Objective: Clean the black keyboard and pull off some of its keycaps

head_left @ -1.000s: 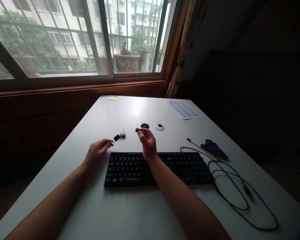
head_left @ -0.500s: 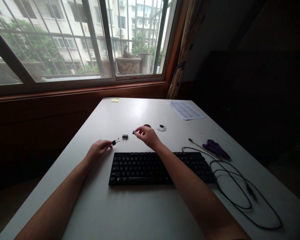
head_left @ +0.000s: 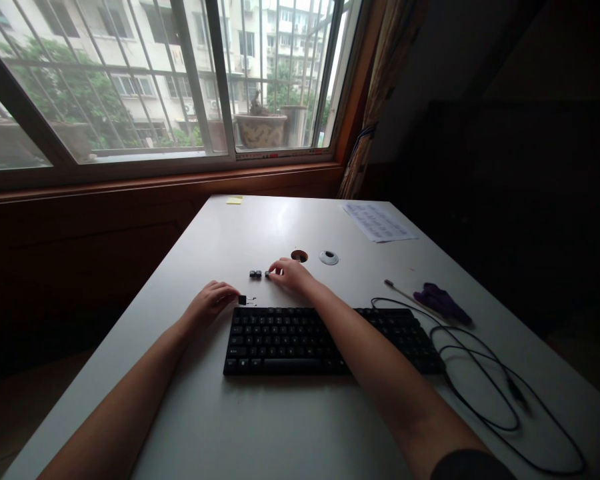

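Black keycap [head_left: 267, 274] pinched in right hand [head_left: 291, 274], palm down.

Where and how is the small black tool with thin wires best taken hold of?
Probably by its square black block, pinched from the left, where the left hand touches it. The block offers the widest surface; the thin wires point right, just beyond the far edge of the keyboard.

1. Keyboard [head_left: 280, 347]: black, pale legends.
2. Loose keycaps [head_left: 259, 274]: black.
3. Wire tool [head_left: 243, 300]: black body.
4. Desk [head_left: 280, 427]: white (greyer toward the near side).
5. Cloth [head_left: 441, 303]: deep purple.
6. Sticky note [head_left: 235, 200]: pale yellow.
7. Paper [head_left: 379, 223]: white, grey printed rows.
8. Flowerpot [head_left: 261, 133]: tan, darker brown pattern.
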Action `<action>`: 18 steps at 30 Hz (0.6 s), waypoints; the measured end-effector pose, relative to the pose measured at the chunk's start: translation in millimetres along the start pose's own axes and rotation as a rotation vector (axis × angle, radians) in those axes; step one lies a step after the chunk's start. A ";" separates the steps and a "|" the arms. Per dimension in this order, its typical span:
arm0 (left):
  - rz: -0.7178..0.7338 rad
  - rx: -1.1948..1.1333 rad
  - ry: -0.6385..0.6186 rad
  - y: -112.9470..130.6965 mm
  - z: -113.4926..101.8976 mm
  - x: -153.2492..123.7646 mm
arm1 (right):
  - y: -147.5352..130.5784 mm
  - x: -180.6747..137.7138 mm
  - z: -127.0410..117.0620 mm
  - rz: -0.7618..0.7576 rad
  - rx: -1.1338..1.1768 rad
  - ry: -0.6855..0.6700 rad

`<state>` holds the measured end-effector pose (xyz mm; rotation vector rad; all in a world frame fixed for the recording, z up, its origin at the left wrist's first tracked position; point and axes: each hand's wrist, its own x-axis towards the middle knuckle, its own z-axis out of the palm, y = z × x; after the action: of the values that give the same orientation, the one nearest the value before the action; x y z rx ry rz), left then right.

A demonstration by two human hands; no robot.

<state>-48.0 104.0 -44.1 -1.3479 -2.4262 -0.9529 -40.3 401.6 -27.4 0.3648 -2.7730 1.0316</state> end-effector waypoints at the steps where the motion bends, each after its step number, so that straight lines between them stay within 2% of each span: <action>1: -0.002 -0.001 -0.006 0.1 0.2 0.1 | 0.0 0.9 0.2 -0.002 -0.006 -0.003; 18: -0.023 -0.008 -0.039 0.0 2.0 0.3 | 1.5 6.2 4.4 -0.016 -0.049 -0.019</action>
<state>-47.9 105.5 -45.5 -1.3569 -2.4743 -0.9521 -46.9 398.7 -30.2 0.3913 -2.8019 0.9590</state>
